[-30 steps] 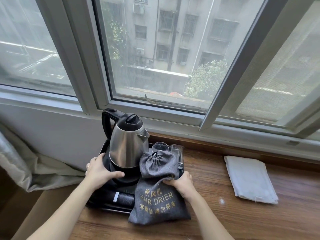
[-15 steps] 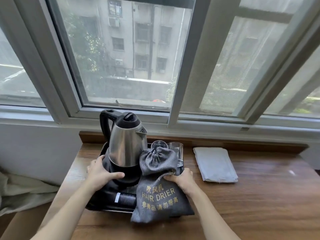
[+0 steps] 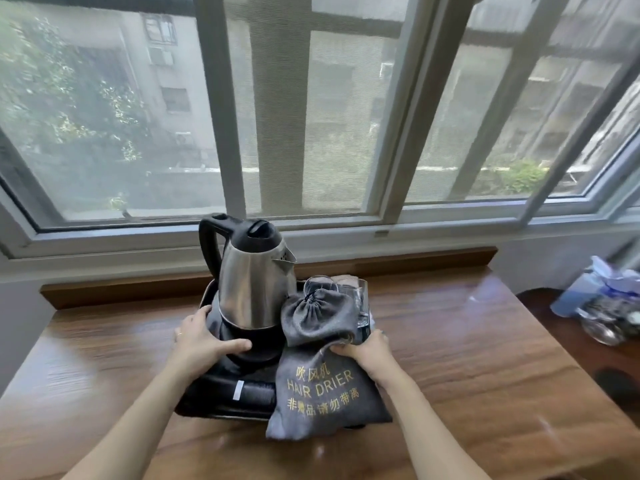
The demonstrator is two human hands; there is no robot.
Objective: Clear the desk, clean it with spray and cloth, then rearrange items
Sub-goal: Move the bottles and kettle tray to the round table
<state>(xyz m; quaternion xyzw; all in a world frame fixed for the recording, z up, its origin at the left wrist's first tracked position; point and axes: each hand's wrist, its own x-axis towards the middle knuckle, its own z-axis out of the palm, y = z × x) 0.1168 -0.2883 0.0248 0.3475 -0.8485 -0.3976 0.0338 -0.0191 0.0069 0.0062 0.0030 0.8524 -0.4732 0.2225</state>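
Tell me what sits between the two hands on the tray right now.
In the head view, the kettle's black base and the grey hair drier bag lie between the left hand and right hand.

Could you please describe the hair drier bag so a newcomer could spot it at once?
On the brown wooden desk under the window sits a black tray. The grey drawstring cloth bag lies at its right, beside the steel kettle; only it carries gold "HAIR DRIER" lettering.

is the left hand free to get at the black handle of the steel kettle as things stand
Probably yes. The left hand grips the black tray's left edge, just below the steel kettle's black handle, which sticks out on that side with nothing in front of it. The hand would have to let go first.
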